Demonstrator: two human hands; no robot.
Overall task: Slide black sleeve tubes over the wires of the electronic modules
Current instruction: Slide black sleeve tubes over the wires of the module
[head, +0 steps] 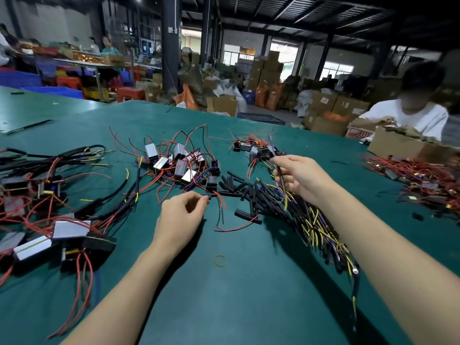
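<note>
My left hand (pixel 180 216) pinches a short black sleeve tube (pixel 211 196) at the table's middle, with red and black wires trailing out of its far end. My right hand (pixel 297 176) is raised above the loose black sleeve tubes (pixel 245 192) and grips a thin dark wire (pixel 280 175) running up between its fingers. A heap of silver electronic modules (pixel 183 161) with red wires lies just beyond my left hand. A second, smaller cluster of modules (pixel 254 148) sits behind my right hand.
Sleeved modules (pixel 49 235) with black tubes are spread at the left. A bundle of black, yellow and purple wires (pixel 321 230) lies under my right forearm. A yellow rubber band (pixel 220 260) lies near me. A person in white (pixel 413 118) works at a cardboard box (pixel 398 145) at the far right.
</note>
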